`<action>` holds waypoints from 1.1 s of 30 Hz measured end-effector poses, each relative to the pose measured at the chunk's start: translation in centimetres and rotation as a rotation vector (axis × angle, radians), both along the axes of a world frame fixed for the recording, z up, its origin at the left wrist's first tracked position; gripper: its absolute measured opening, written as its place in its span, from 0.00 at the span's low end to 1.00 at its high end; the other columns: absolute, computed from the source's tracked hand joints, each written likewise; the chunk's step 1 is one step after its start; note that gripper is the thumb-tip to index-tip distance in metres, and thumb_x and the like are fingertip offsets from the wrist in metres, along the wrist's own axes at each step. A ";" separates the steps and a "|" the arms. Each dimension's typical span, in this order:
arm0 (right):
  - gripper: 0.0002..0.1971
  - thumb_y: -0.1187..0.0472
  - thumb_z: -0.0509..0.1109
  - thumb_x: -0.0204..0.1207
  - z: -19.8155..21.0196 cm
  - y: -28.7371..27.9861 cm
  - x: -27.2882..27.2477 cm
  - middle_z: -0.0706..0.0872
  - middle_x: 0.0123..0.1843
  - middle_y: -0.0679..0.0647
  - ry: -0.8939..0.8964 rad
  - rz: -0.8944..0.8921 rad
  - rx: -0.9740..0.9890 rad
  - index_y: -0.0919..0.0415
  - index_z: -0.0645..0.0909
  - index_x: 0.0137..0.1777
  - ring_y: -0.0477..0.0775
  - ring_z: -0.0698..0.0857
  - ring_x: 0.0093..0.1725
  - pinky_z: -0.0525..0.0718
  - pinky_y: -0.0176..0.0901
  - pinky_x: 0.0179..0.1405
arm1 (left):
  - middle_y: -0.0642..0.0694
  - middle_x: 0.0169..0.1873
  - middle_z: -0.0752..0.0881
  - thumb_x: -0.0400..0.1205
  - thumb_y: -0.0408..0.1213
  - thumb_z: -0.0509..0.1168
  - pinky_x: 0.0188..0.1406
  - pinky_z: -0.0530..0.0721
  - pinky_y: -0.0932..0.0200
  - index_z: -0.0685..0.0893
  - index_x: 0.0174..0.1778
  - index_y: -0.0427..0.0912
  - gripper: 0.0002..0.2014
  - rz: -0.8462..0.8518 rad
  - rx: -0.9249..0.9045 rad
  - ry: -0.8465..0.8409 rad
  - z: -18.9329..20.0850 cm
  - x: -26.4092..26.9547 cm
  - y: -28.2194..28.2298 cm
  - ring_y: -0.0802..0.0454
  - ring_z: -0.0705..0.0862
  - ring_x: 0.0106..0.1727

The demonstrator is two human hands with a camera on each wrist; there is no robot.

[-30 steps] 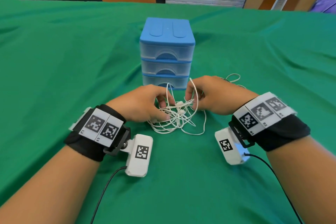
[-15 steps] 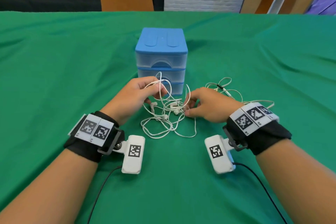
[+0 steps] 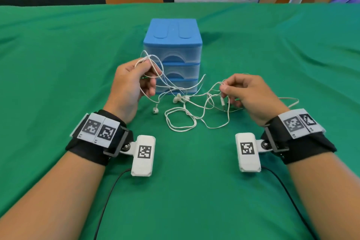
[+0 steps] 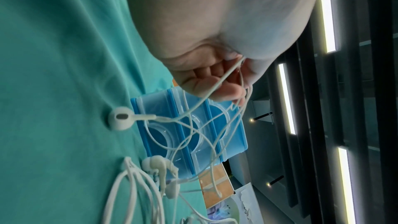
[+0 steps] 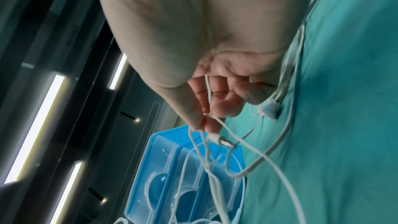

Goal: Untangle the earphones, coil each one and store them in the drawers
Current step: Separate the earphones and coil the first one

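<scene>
Tangled white earphones (image 3: pixel 183 117) lie on the green cloth in front of a small blue chest of three drawers (image 3: pixel 172 45), all drawers closed. My left hand (image 3: pixel 134 80) is raised and pinches several cable loops, held up before the top drawer. My right hand (image 3: pixel 247 91) pinches another strand between thumb and forefinger, just above the cloth to the right. One earbud (image 4: pixel 120 118) dangles below the left hand; two more (image 3: pixel 180 99) rest by the bottom drawer. In the right wrist view a cable joint (image 5: pixel 217 138) hangs below my fingertips (image 5: pixel 210 125).
Green cloth (image 3: pixel 58 64) covers the whole table. A cable strand (image 3: pixel 290 101) trails off to the right behind my right hand. Wooden panels and a white brick wall stand beyond the far edge.
Both hands have drawn apart; the left has lifted its loops higher, the right has pulled a strand rightwards. The dense knot has spread into looser loops on the cloth.
</scene>
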State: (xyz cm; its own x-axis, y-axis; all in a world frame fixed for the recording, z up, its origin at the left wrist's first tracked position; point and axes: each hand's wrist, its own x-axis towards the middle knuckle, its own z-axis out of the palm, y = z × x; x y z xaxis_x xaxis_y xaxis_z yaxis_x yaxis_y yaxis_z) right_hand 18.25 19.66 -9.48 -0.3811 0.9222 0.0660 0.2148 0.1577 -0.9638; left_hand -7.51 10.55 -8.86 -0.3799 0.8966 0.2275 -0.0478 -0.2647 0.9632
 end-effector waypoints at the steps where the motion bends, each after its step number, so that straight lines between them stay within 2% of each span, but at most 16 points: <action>1: 0.07 0.67 0.74 0.79 0.1 -0.1 0.1 0.87 0.35 0.56 0.026 -0.001 -0.001 0.61 0.83 0.39 0.47 0.74 0.27 0.71 0.35 0.26 | 0.48 0.27 0.80 0.88 0.33 0.60 0.19 0.72 0.63 0.86 0.36 0.41 0.16 -0.004 0.027 0.003 0.0 0.0 -0.1 0.54 0.75 0.25; 5: 0.07 0.67 0.74 0.77 0.4 -0.3 0.1 0.85 0.31 0.54 0.156 0.029 0.008 0.61 0.82 0.39 0.50 0.74 0.28 0.68 0.40 0.28 | 0.49 0.28 0.80 0.86 0.34 0.59 0.15 0.66 0.65 0.84 0.37 0.39 0.13 -0.022 0.141 -0.014 0.3 0.0 -0.5 0.58 0.73 0.23; 9: 0.09 0.71 0.67 0.79 1.2 -0.8 0.4 0.83 0.31 0.53 0.369 0.063 -0.051 0.59 0.79 0.38 0.51 0.76 0.31 0.71 0.38 0.30 | 0.45 0.31 0.82 0.88 0.38 0.56 0.18 0.65 0.62 0.88 0.32 0.48 0.21 0.055 0.269 -0.153 0.5 -0.3 -0.5 0.56 0.72 0.23; 11: 0.10 0.72 0.65 0.80 1.3 -0.9 0.8 0.81 0.34 0.54 0.467 0.074 -0.072 0.60 0.78 0.38 0.48 0.79 0.32 0.76 0.34 0.30 | 0.46 0.28 0.79 0.88 0.38 0.55 0.20 0.63 0.60 0.86 0.31 0.46 0.21 0.105 0.285 -0.196 0.6 -0.4 -0.4 0.54 0.69 0.22; 13: 0.09 0.70 0.64 0.80 1.1 -0.8 1.2 0.80 0.36 0.55 0.549 0.089 -0.101 0.60 0.76 0.39 0.48 0.80 0.33 0.78 0.35 0.32 | 0.46 0.24 0.75 0.86 0.37 0.54 0.21 0.62 0.59 0.85 0.32 0.42 0.20 0.120 0.267 -0.210 0.5 -0.6 -0.3 0.52 0.67 0.22; 16: 0.07 0.68 0.63 0.79 1.0 -0.7 1.5 0.79 0.38 0.56 0.617 0.120 -0.136 0.59 0.74 0.40 0.48 0.79 0.34 0.78 0.36 0.35 | 0.49 0.22 0.78 0.85 0.36 0.51 0.19 0.62 0.61 0.81 0.34 0.34 0.18 0.036 0.207 -0.192 0.4 -0.5 -0.3 0.53 0.67 0.23; 18: 0.06 0.68 0.62 0.78 0.9 -0.7 1.5 0.79 0.38 0.57 0.615 0.150 -0.145 0.60 0.74 0.40 0.49 0.78 0.34 0.72 0.40 0.37 | 0.51 0.21 0.80 0.85 0.36 0.49 0.17 0.60 0.64 0.77 0.37 0.33 0.17 -0.056 0.148 -0.188 0.4 -0.3 -0.5 0.55 0.66 0.22; 20: 0.05 0.68 0.60 0.77 0.8 -0.7 1.5 0.79 0.37 0.58 0.591 0.177 -0.154 0.61 0.72 0.40 0.51 0.75 0.33 0.67 0.43 0.36 | 0.51 0.18 0.76 0.84 0.37 0.48 0.16 0.56 0.62 0.78 0.37 0.32 0.18 -0.138 0.113 -0.176 0.4 -0.2 -0.6 0.55 0.62 0.18; 22: 0.05 0.67 0.58 0.75 0.8 -0.7 1.7 0.79 0.36 0.59 0.584 0.191 -0.176 0.61 0.71 0.38 0.52 0.74 0.33 0.65 0.43 0.36 | 0.49 0.16 0.69 0.84 0.38 0.48 0.16 0.51 0.59 0.80 0.36 0.30 0.20 -0.190 0.107 -0.181 0.4 -0.5 -0.7 0.53 0.56 0.15; 24: 0.03 0.65 0.59 0.70 0.8 -0.8 1.9 0.79 0.35 0.59 0.604 0.209 -0.206 0.61 0.70 0.36 0.52 0.75 0.34 0.65 0.44 0.37 | 0.48 0.16 0.68 0.84 0.39 0.48 0.16 0.51 0.60 0.82 0.36 0.31 0.21 -0.195 0.131 -0.215 0.4 -0.6 -0.8 0.52 0.54 0.15; 26: 0.04 0.63 0.57 0.66 0.7 -0.8 2.0 0.76 0.34 0.60 0.639 0.239 -0.230 0.62 0.67 0.34 0.54 0.73 0.34 0.65 0.47 0.37 | 0.46 0.21 0.75 0.85 0.38 0.48 0.14 0.56 0.61 0.84 0.42 0.32 0.20 -0.147 0.198 -0.250 0.6 -0.7 -0.8 0.53 0.59 0.16; 28: 0.04 0.63 0.55 0.64 0.7 -0.9 2.0 0.74 0.31 0.59 0.646 0.280 -0.239 0.61 0.65 0.31 0.56 0.69 0.33 0.65 0.49 0.36 | 0.44 0.34 0.84 0.87 0.38 0.47 0.18 0.64 0.63 0.85 0.51 0.34 0.20 -0.087 0.249 -0.279 0.8 -0.8 -0.7 0.54 0.68 0.20; 29: 0.04 0.63 0.54 0.63 0.7 -1.0 1.9 0.73 0.29 0.59 0.626 0.305 -0.237 0.61 0.65 0.30 0.56 0.68 0.31 0.64 0.50 0.34 | 0.43 0.39 0.86 0.87 0.38 0.47 0.21 0.67 0.64 0.85 0.54 0.34 0.21 -0.074 0.254 -0.286 0.8 -0.9 -0.7 0.54 0.71 0.23; 32: 0.05 0.62 0.56 0.61 0.7 -1.2 1.6 0.73 0.26 0.61 0.496 0.387 -0.224 0.63 0.67 0.27 0.55 0.67 0.24 0.55 0.55 0.31 | 0.42 0.44 0.87 0.87 0.39 0.46 0.25 0.70 0.64 0.84 0.58 0.34 0.22 -0.106 0.233 -0.277 0.9 -0.8 -0.8 0.52 0.74 0.28; 33: 0.05 0.63 0.57 0.61 0.7 -1.2 1.4 0.74 0.26 0.62 0.442 0.413 -0.219 0.63 0.69 0.27 0.55 0.68 0.23 0.56 0.55 0.30 | 0.41 0.44 0.87 0.87 0.39 0.46 0.26 0.70 0.63 0.84 0.58 0.34 0.22 -0.128 0.224 -0.268 0.9 -0.7 -0.8 0.51 0.75 0.30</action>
State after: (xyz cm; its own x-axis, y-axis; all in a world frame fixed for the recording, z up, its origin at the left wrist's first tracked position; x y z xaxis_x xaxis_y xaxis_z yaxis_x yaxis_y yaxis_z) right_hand 19.66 18.41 -8.76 -0.6877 0.7152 0.1245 -0.2461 -0.0684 -0.9668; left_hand -8.18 9.74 -7.91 -0.3402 0.8799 0.3317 -0.3367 -0.4433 0.8307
